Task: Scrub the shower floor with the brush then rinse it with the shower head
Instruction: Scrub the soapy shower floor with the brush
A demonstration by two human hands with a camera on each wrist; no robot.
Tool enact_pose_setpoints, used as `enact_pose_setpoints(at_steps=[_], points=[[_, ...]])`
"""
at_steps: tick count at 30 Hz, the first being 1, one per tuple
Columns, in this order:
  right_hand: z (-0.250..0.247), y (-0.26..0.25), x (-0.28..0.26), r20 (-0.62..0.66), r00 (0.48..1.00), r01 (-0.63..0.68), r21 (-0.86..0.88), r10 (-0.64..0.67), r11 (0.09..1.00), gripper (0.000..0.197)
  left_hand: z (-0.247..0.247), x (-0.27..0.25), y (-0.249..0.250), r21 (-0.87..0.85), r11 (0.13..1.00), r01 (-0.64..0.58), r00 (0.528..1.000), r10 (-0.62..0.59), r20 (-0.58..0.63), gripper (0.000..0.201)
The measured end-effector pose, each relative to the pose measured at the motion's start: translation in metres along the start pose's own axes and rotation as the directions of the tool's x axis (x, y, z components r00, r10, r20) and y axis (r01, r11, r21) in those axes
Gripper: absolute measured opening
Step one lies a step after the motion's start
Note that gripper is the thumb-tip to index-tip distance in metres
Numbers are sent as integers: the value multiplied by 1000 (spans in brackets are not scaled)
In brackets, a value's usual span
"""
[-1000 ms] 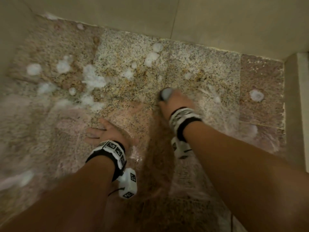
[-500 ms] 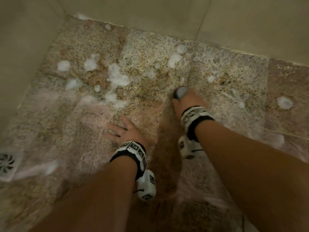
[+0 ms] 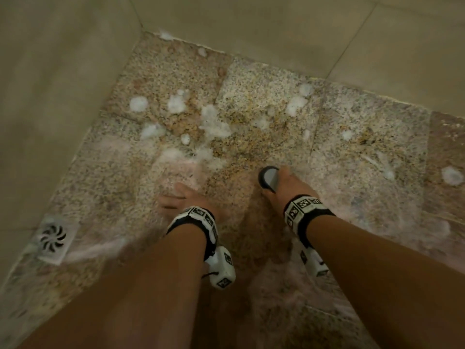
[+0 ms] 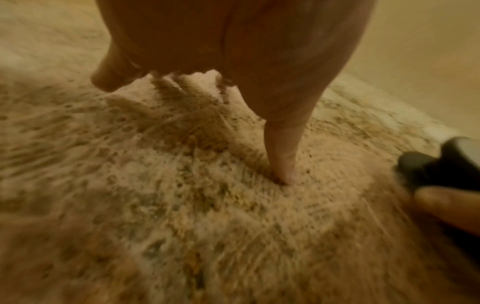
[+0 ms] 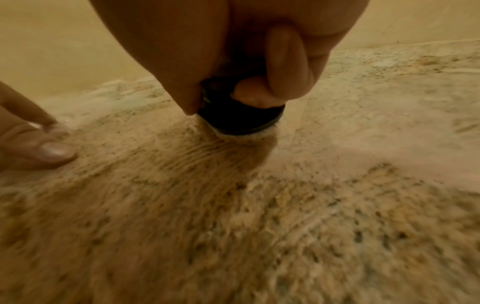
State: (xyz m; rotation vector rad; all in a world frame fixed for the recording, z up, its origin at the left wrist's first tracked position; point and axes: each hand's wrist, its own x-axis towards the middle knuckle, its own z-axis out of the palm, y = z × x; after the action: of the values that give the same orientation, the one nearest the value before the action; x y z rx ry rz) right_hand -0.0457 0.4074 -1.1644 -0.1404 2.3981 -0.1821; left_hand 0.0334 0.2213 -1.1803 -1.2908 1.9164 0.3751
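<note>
My right hand (image 3: 286, 187) grips a small black-and-grey scrub brush (image 3: 268, 178), bristles down on the wet speckled granite shower floor (image 3: 264, 102). In the right wrist view the fingers curl round the brush (image 5: 239, 115), and its pale bristles press into the soapy film. To its left my left hand (image 3: 181, 200) lies flat on the floor with straight spread fingers. The left wrist view has the left fingertips (image 4: 283, 168) touching the wet stone and the brush (image 4: 441, 164) at the right edge. No shower head is in view.
White foam blobs (image 3: 214, 122) are scattered over the far floor tiles. A square metal drain (image 3: 54, 239) sits at the left by the beige tiled wall (image 3: 63, 71). Another wall (image 3: 276, 26) closes the far side, meeting it in a corner.
The view has swung left, bringing the drain and the left wall into sight. The right hand with the brush has slid a little nearer along the floor. The left hand stays planted.
</note>
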Motion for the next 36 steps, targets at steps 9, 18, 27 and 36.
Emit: enact_pose_setpoints(at_steps=[9, 18, 27, 36], points=[[-2, -16, -1, -14, 991, -133, 22, 133, 991, 63, -14, 2, 0, -16, 1000, -27, 996, 29, 84, 160], [-33, 10, 25, -74, 955, -273, 143, 286, 951, 75, -11, 8, 1, -52, 998, -35, 994, 40, 102, 161], [-2, -94, 37, 52, 972, 236, -148, -231, 960, 71, -4, 7, -4, -119, 992, -36, 998, 41, 39, 131], [-44, -55, 63, -27, 991, 129, -111, -132, 985, 78, -3, -21, -82, -357, 932, 59, 998, -45, 47, 144]])
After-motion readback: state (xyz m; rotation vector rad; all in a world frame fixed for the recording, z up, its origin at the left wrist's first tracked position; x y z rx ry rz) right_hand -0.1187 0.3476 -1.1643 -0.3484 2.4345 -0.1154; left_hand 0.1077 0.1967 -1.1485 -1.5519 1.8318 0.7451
